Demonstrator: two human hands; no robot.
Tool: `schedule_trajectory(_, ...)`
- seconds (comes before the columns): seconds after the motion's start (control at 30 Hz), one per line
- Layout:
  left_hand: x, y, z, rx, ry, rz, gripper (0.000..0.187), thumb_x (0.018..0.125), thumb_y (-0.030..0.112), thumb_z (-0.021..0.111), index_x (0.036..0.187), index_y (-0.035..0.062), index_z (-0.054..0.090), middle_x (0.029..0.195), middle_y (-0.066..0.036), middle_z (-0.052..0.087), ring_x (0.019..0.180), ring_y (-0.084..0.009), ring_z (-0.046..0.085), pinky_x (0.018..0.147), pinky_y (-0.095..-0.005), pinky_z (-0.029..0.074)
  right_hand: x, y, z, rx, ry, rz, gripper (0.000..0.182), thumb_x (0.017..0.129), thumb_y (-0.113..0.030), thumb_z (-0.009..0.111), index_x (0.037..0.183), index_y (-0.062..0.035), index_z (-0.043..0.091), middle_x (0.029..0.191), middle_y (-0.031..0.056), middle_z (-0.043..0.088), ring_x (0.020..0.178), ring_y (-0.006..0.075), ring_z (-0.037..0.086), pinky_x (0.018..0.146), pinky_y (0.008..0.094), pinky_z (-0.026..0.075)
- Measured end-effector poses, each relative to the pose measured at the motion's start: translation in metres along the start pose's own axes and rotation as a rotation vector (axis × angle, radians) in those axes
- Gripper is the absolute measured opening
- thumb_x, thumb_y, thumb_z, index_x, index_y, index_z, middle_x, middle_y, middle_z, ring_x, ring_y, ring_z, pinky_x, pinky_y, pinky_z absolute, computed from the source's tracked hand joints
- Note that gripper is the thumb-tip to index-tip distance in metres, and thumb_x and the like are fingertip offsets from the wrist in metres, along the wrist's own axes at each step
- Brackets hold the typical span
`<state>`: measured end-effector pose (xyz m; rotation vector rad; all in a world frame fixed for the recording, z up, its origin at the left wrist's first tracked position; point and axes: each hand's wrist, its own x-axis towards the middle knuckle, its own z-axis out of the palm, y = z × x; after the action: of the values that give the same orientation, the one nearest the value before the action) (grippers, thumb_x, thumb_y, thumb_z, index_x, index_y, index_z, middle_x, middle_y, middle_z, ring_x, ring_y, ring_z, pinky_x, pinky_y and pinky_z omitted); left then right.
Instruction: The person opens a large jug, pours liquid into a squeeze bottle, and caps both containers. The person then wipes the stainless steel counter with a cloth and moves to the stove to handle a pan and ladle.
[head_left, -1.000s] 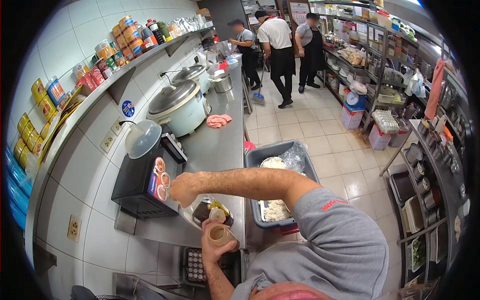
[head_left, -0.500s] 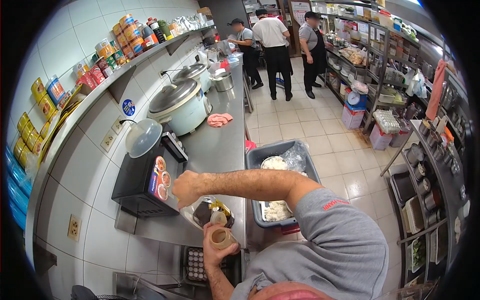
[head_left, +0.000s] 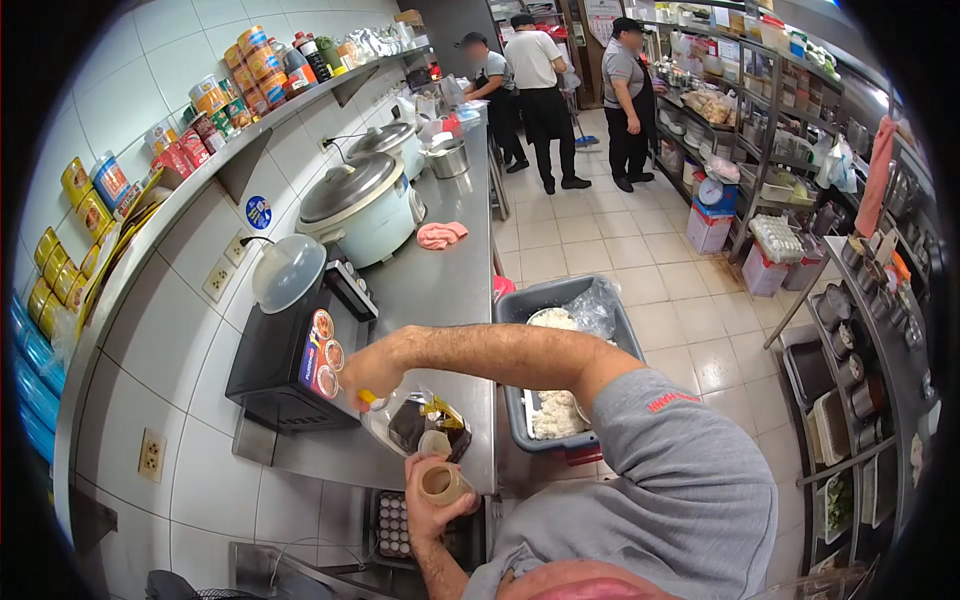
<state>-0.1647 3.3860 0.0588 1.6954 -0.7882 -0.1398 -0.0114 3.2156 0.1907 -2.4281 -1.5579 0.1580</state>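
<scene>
My right hand (head_left: 372, 375) is closed at the back end of a large clear plastic jug (head_left: 408, 418), a yellow piece showing at its fingers. Dark liquid and a yellow label show in the jug, which leans over the counter's near edge. Its pale mouth end (head_left: 434, 443) is right beside the rim of a beige jar (head_left: 443, 484). My left hand (head_left: 424, 510) is wrapped around that jar and keeps its opening facing up.
A black oven (head_left: 285, 370) and large rice cooker (head_left: 365, 210) stand along the steel counter (head_left: 425, 290), with a pink cloth (head_left: 441, 235). A grey tub (head_left: 628, 335) of white food is at my right. Egg trays (head_left: 393, 525) lie below. Three people stand further back.
The jug has shifted slightly, with more of its dark liquid showing, and my right hand has dropped a little. In the back, the people have changed posture and a blue floor tool has come into view.
</scene>
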Motion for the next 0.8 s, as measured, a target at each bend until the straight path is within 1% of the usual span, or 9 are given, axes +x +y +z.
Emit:
schedule_trajectory(0.17,-0.006,-0.001,-0.001,-0.020,0.032,0.008,0.062,0.054,0.019,0.083,0.106,0.0027,0.054,0.094,-0.006,0.065,0.113,-0.0246,0.040,0.098,-0.0401,0.034,-0.009,0.008,-0.001,0.087,0.098,-0.044,0.030,0.066,0.000,0.058,0.095,-0.0061,0.065,0.101,0.0142,0.059,0.102,0.0305,0.056,0.082,0.0392,0.046)
schedule_trajectory(0.23,-0.010,0.005,-0.001,-0.017,0.043,0.004,0.061,0.054,0.019,0.083,0.105,0.0029,0.054,0.093,-0.006,0.065,0.112,-0.0246,0.040,0.098,-0.0401,0.034,-0.023,0.010,-0.001,0.251,0.493,-0.056,0.033,0.067,-0.002,0.061,0.100,-0.0069,0.064,0.104,0.0134,0.058,0.102,0.0303,0.055,0.085,0.0380,0.046)
schedule_trajectory(0.3,-0.011,0.016,-0.001,-0.016,0.062,0.012,0.061,0.054,0.019,0.083,0.105,0.0030,0.054,0.093,-0.007,0.065,0.111,-0.0246,0.041,0.098,-0.0401,0.034,-0.038,0.023,0.013,0.317,0.678,0.206,0.039,0.070,-0.010,0.067,0.109,-0.0076,0.059,0.106,0.0139,0.058,0.101,0.0308,0.056,0.087,0.0378,0.046)
schedule_trajectory(0.4,-0.016,0.034,-0.004,0.091,0.073,0.062,0.061,0.054,0.021,0.083,0.104,0.0038,0.054,0.092,-0.006,0.065,0.109,-0.0248,0.041,0.097,-0.0402,0.034,-0.049,0.092,0.102,0.433,0.884,0.524,0.046,0.074,-0.018,0.070,0.116,-0.0053,0.053,0.108,0.0172,0.060,0.099,0.0326,0.059,0.085,0.0392,0.047)
schedule_trajectory(0.5,-0.028,0.035,-0.007,0.096,0.109,0.074,0.061,0.053,0.023,0.083,0.103,0.0046,0.054,0.092,-0.006,0.065,0.107,-0.0250,0.041,0.096,-0.0403,0.034,-0.071,0.126,0.189,0.564,0.742,0.999,0.051,0.069,-0.025,0.074,0.111,-0.0019,0.053,0.105,0.0197,0.062,0.098,0.0341,0.060,0.084,0.0402,0.048)
schedule_trajectory(0.57,-0.035,0.038,-0.007,0.016,0.173,0.042,0.061,0.053,0.025,0.082,0.103,0.0051,0.053,0.092,-0.006,0.066,0.107,-0.0247,0.041,0.095,-0.0408,0.034,-0.079,0.147,0.248,0.484,0.663,1.073,0.047,0.069,-0.024,0.073,0.108,-0.0030,0.057,0.105,0.0211,0.060,0.096,0.0357,0.060,0.085,0.0421,0.048)
schedule_trajectory(0.6,-0.036,0.044,-0.011,0.140,0.140,0.063,0.062,0.053,0.026,0.082,0.103,0.0054,0.053,0.092,-0.006,0.067,0.107,-0.0245,0.041,0.096,-0.0412,0.033,-0.081,0.140,0.259,0.460,0.633,1.084,0.045,0.069,-0.022,0.072,0.108,-0.0041,0.058,0.106,0.0214,0.059,0.099,0.0365,0.058,0.087,0.0424,0.047)
schedule_trajectory(0.73,-0.044,0.049,-0.006,-0.030,0.225,-0.040,0.062,0.053,0.026,0.083,0.104,0.0056,0.053,0.091,-0.005,0.067,0.108,-0.0246,0.040,0.097,-0.0411,0.032,-0.074,0.129,0.283,0.294,0.596,1.048,0.044,0.071,-0.017,0.070,0.113,-0.0081,0.059,0.111,0.0218,0.053,0.108,0.0379,0.051,0.094,0.0417,0.043)
schedule_trajectory(0.8,-0.045,0.048,-0.008,0.058,0.185,-0.026,0.062,0.053,0.026,0.083,0.104,0.0058,0.054,0.091,-0.005,0.067,0.108,-0.0245,0.040,0.098,-0.0409,0.031,-0.066,0.138,0.283,0.330,0.623,1.010,0.046,0.071,-0.016,0.070,0.115,-0.0091,0.059,0.112,0.0214,0.052,0.109,0.0381,0.049,0.095,0.0416,0.042)
